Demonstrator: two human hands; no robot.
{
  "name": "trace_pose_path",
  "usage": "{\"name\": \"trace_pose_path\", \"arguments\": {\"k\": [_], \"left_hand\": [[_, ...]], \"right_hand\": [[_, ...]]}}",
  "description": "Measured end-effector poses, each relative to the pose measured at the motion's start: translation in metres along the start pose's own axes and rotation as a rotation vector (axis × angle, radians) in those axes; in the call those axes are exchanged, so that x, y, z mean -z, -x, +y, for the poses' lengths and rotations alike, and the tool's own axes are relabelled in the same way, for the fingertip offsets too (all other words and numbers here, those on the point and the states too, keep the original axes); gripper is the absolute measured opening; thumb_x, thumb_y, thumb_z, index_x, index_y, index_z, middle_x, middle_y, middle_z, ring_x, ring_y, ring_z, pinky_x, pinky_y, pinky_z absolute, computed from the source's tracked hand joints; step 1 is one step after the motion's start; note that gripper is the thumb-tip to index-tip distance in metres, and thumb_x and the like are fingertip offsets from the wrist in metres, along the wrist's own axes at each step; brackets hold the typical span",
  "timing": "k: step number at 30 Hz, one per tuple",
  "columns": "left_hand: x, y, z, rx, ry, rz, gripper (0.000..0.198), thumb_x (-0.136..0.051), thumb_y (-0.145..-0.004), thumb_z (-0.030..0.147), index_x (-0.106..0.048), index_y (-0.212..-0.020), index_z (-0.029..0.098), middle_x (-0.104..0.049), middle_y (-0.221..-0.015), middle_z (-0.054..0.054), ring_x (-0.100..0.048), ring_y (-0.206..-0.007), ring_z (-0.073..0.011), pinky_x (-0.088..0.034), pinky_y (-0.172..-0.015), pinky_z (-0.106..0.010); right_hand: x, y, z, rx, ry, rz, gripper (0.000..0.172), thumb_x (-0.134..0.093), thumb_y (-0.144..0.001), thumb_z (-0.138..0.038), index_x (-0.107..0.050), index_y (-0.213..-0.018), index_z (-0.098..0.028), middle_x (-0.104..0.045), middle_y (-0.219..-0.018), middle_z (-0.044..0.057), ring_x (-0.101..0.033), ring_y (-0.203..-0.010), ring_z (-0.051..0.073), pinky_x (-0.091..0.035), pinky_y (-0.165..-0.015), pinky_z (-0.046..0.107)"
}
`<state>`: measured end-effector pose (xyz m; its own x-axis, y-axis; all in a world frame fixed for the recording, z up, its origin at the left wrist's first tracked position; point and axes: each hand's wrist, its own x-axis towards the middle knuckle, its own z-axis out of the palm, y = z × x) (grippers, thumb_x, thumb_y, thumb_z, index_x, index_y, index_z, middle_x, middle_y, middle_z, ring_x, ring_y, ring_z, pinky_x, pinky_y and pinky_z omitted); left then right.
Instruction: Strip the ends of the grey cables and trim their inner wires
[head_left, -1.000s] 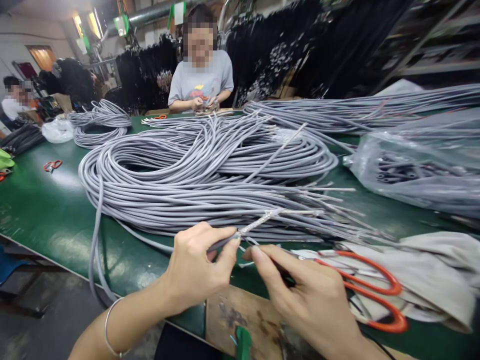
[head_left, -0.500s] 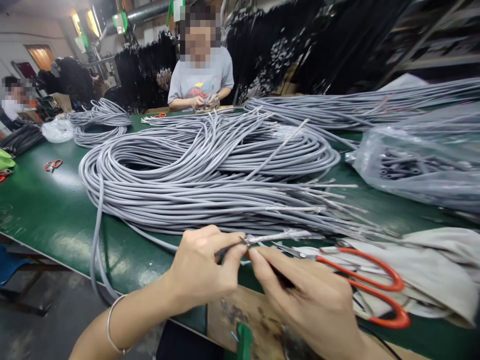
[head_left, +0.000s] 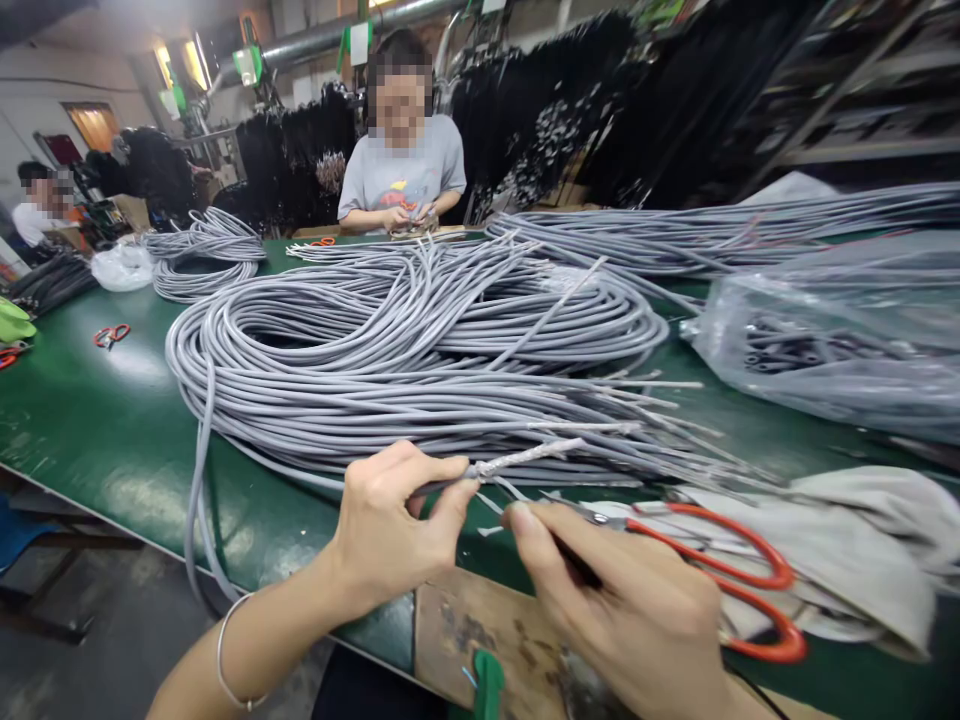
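Observation:
My left hand pinches a grey cable close to its stripped end, between thumb and forefinger. From there a silvery braided shield sticks out to the right, with a thin loose grey strand below it. My right hand is closed, thumb against forefinger, just right of the left fingertips and apart from them. Something dark and slender lies mostly hidden inside it, and I cannot make out its kind. Orange-handled scissors lie just beyond the right hand, partly covered by it.
A large coil of grey cables covers the middle of the green table. Right are a pale cloth and a clear plastic bag of dark pieces. Small scissors lie left. Another person works opposite.
My right fingertips have drawn away from the left ones, leaving a gap. The braided end now shows more clearly and points slightly upward. The camera view has shifted a little.

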<state>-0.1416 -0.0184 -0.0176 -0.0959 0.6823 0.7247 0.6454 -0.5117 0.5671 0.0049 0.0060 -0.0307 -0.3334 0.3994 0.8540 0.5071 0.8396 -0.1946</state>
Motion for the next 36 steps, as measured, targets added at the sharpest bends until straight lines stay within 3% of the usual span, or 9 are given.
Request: {"name": "trace_pose_path", "arguments": {"k": [12, 23, 29, 33, 36], "left_hand": [[0.0, 0.001, 0.0, 0.01, 0.004, -0.037, 0.01, -0.061, -0.076, 0.013, -0.07, -0.075, 0.009, -0.058, -0.052, 0.0, -0.04, -0.04, -0.0058, -0.036, -0.039, -0.018], [-0.003, 0.005, 0.001, -0.055, -0.033, -0.119, 0.012, -0.058, -0.077, 0.012, -0.07, -0.077, 0.011, -0.064, -0.058, -0.002, -0.052, -0.045, -0.0085, -0.042, -0.043, -0.019], [-0.006, 0.002, -0.006, 0.167, -0.054, -0.186, 0.011, -0.06, -0.076, 0.014, -0.07, -0.072, 0.012, -0.069, -0.064, -0.006, -0.061, -0.054, -0.0128, -0.046, -0.048, -0.02], [-0.001, -0.003, -0.004, 0.268, 0.018, -0.207, 0.015, -0.058, -0.079, 0.019, -0.069, -0.072, 0.012, -0.069, -0.065, -0.005, -0.061, -0.055, -0.013, -0.046, -0.05, -0.02], [0.002, -0.005, -0.002, 0.284, 0.032, -0.201, 0.015, -0.057, -0.08, 0.02, -0.069, -0.074, 0.012, -0.069, -0.065, -0.005, -0.06, -0.054, -0.012, -0.043, -0.045, -0.018]], "right_hand": [[-0.001, 0.001, 0.002, -0.062, -0.007, -0.04, 0.028, -0.044, -0.092, -0.019, -0.054, -0.066, -0.017, -0.051, -0.042, -0.005, -0.041, -0.031, 0.005, -0.033, -0.039, 0.019], [0.0, -0.004, 0.0, -0.1, -0.043, -0.054, 0.03, -0.043, -0.092, -0.02, -0.055, -0.065, -0.017, -0.05, -0.041, -0.006, -0.038, -0.03, 0.004, -0.032, -0.037, 0.018], [0.007, 0.001, -0.012, 0.109, -0.204, -0.093, 0.033, -0.043, -0.091, -0.016, -0.048, -0.058, -0.02, -0.05, -0.041, -0.005, -0.048, -0.036, 0.008, -0.037, -0.044, 0.021], [0.002, -0.001, -0.003, -0.079, -0.095, -0.053, 0.029, -0.044, -0.09, -0.017, -0.053, -0.063, -0.018, -0.046, -0.04, -0.007, -0.04, -0.031, 0.004, -0.032, -0.039, 0.019], [-0.003, -0.003, 0.005, -0.123, -0.061, -0.081, 0.036, -0.042, -0.091, -0.02, -0.051, -0.056, -0.018, -0.041, -0.038, -0.007, -0.034, -0.028, 0.004, -0.03, -0.036, 0.017]]}}
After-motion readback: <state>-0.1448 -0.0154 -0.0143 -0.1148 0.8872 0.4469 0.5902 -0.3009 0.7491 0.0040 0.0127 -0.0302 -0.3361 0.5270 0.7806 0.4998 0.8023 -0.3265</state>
